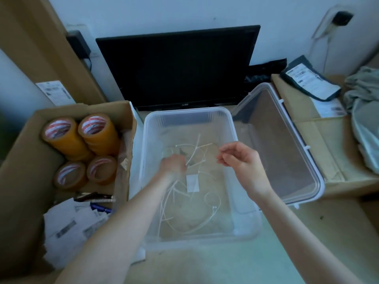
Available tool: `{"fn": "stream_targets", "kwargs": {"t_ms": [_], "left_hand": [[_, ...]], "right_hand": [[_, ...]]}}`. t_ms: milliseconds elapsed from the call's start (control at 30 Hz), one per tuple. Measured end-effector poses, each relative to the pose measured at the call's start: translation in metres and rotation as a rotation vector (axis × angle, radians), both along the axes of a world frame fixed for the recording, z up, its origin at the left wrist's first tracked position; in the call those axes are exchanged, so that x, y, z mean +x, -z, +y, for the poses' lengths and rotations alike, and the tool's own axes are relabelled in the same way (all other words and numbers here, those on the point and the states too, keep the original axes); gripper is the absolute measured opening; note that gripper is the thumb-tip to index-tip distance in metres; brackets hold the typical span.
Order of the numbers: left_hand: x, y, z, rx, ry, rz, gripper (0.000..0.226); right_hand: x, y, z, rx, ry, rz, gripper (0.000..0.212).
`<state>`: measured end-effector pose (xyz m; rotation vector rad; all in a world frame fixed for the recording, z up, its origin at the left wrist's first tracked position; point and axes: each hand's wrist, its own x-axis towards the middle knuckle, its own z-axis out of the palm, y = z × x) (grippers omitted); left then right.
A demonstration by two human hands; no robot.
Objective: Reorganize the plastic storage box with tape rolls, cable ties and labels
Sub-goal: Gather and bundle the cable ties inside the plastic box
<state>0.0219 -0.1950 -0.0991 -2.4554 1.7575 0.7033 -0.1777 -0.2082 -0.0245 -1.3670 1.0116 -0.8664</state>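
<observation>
A clear plastic storage box (248, 212) stands open in front of me. White cable ties (192, 154) lie scattered across its floor, with a small white label (192, 183) among them. My left hand (173, 163) is down inside the box, blurred, its fingers curled round a few ties. My right hand (239, 155) hovers above the box's right side, thumb and fingers drawn together in a pinch; whether it holds anything I cannot make out. Brown tape rolls (81, 138) stand stacked in a cardboard box (26, 167) to the left.
The box's clear lid (297, 152) lies upside down to the right. A black monitor (178, 66) leans against the wall behind. Paper labels (69, 226) and pens (98, 199) fill the cardboard box's near part. More cardboard, a black pouch (309, 78) and cloth lie at right.
</observation>
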Motion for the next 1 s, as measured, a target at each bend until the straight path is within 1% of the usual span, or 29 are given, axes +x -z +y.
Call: {"fn": "stream_targets", "kwargs": {"t_ms": [100,167,267,300,400,433,500,600,667,767,833,933,1000], "left_hand": [[0.006,-0.031,0.008,-0.241,-0.143,0.354,0.013],[0.008,-0.05,0.02,-0.368,-0.209,0.531,0.01],[0.003,-0.074,0.044,-0.464,-0.278,0.768,0.011],[0.001,-0.08,0.053,-0.481,-0.298,0.808,0.012],[-0.012,-0.088,0.074,-0.536,-0.293,0.828,0.01],[-0.017,-0.089,0.08,-0.543,-0.285,0.837,0.01],[-0.024,-0.087,0.086,-0.534,-0.269,0.843,0.009],[-0.03,-0.08,0.091,-0.502,-0.247,0.794,0.008],[-0.029,-0.075,0.093,-0.487,-0.237,0.765,0.01],[-0.024,-0.07,0.094,-0.458,-0.215,0.726,0.011],[-0.019,-0.067,0.089,-0.418,-0.21,0.692,0.012],[-0.008,-0.058,0.071,-0.303,-0.172,0.6,0.013],[-0.003,-0.048,0.054,-0.208,-0.127,0.509,0.014]], "right_hand": [[0.002,-0.001,0.003,-0.044,0.001,0.036,0.028],[0.004,-0.002,0.004,-0.046,0.009,0.039,0.027],[0.011,-0.009,0.009,-0.023,0.028,0.01,0.023],[0.013,-0.011,0.01,-0.012,0.027,0.004,0.02],[0.023,-0.016,0.015,0.004,-0.027,0.066,0.007],[0.025,-0.017,0.018,0.006,-0.049,0.081,0.007],[0.028,-0.017,0.023,0.007,-0.059,0.069,0.022],[0.03,-0.018,0.03,0.027,-0.061,0.015,0.022],[0.028,-0.018,0.032,0.053,-0.03,-0.011,0.027],[0.022,-0.017,0.03,0.103,0.061,-0.106,0.032],[0.016,-0.017,0.028,0.099,0.123,-0.192,0.035],[0.008,-0.02,0.026,0.108,0.174,-0.345,0.036],[0.005,-0.021,0.024,0.127,0.197,-0.391,0.035]]}}
